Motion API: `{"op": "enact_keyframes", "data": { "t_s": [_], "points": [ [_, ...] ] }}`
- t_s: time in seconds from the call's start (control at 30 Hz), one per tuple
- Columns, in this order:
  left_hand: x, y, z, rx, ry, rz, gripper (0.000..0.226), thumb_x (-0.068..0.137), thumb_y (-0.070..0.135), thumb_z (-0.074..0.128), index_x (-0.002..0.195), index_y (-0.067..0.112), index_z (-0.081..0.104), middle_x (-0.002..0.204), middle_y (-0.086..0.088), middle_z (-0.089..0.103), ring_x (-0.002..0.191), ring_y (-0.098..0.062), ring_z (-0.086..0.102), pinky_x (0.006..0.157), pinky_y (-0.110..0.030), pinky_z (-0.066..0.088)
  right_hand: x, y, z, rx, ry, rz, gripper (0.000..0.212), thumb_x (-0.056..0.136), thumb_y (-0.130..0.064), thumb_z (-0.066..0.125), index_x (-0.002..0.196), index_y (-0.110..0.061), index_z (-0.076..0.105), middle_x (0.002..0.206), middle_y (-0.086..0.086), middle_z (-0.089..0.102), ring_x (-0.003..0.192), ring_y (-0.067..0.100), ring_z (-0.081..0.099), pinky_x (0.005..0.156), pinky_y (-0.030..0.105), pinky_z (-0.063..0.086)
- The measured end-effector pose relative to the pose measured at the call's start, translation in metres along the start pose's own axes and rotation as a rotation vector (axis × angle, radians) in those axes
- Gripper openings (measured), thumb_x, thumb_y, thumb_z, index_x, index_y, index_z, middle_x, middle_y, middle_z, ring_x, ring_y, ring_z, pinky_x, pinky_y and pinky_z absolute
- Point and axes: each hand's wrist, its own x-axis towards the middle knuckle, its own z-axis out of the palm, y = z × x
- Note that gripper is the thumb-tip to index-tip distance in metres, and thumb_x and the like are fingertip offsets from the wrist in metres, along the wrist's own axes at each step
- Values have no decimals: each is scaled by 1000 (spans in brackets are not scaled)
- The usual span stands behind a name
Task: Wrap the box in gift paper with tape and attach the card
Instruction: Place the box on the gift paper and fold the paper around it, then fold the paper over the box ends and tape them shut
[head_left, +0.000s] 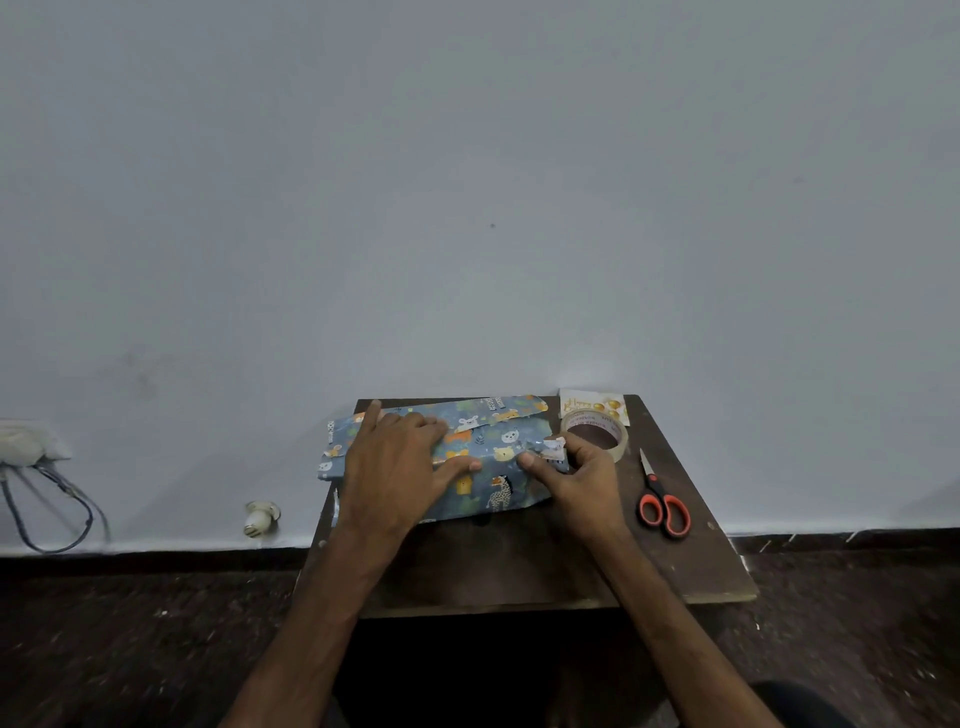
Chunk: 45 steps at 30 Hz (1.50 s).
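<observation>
The box, covered in blue gift paper (493, 447) printed with cartoon animals, lies at the back of a small dark wooden table (519, 561). My left hand (402, 465) lies flat on top of it, fingers straight, pressing the paper down. My right hand (569, 475) pinches a folded flap of paper at the box's right end between thumb and fingers. A roll of clear tape (597, 434) sits just right of the box. The white card (595, 402) with gold balloons lies behind the roll, against the wall.
Scissors (662, 501) with orange-and-black handles lie at the table's right side. A pale wall rises directly behind the table. On the left, a wall socket with cables (31, 457) and a small white fitting (260, 517) sit near the dark floor.
</observation>
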Motion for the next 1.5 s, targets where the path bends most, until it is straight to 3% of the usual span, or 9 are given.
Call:
{"op": "enact_keyframes", "data": {
  "t_s": [0.23,0.4,0.6,0.73,0.87,1.17,1.23,1.33,1.5],
  "points": [
    [-7,-4,8,15,65,67,70,81,70,38,87,15,80,90,-2,79,79,-23,74,100,-52,51,-1,-16,-1,-465,145,-316,77,69,-26,89,135,-20,51,125,-18,53,120,2,47,104,19,37],
    [-8,-13,12,29,74,99,68,81,69,40,92,15,80,93,-1,79,82,-20,74,109,-46,41,4,-17,13,-1038,-266,-593,63,92,-43,61,149,-25,42,157,-8,37,148,9,25,120,62,6],
    [-11,-22,14,60,65,169,59,89,60,38,127,25,68,103,2,74,97,-21,69,111,-51,38,12,-3,14,-1064,-193,-687,49,87,-36,64,133,-20,62,137,-4,61,132,19,53,119,52,4],
    [-8,-16,16,73,73,203,49,90,49,42,116,25,75,101,-2,72,91,-25,70,102,-55,49,19,-8,8,-893,-245,-665,51,89,-37,64,135,-18,59,141,-4,58,136,13,48,123,38,5],
    [-7,-19,21,52,71,176,48,92,47,42,118,23,74,103,-3,72,94,-26,69,103,-53,48,32,-10,-19,-666,65,-405,41,96,-17,58,136,-14,56,145,-4,52,135,8,42,115,20,23],
    [-12,-12,19,39,80,160,48,92,46,40,118,23,73,105,-1,72,96,-26,69,99,-55,50,42,19,-39,-1284,-131,-88,41,78,3,54,114,-16,57,107,5,69,108,29,56,105,38,37],
    [-11,-12,18,35,76,155,47,91,45,40,117,23,74,104,-1,72,96,-26,70,97,-56,51,46,24,-39,-1291,-51,-110,45,74,5,56,113,-17,57,109,6,68,111,28,49,94,37,43],
    [-11,-13,17,21,86,154,46,92,44,42,116,23,75,103,-1,72,94,-26,70,95,-56,51,44,25,-36,-1303,54,-278,41,72,-7,71,111,-17,62,94,8,71,103,28,58,115,36,24],
    [-10,-11,17,23,70,119,41,91,43,47,115,24,74,105,1,72,97,-25,69,102,-56,46,16,-23,-14,-1117,266,-703,45,70,-1,45,106,-5,71,74,4,64,73,27,63,117,54,19]
  ]
}}
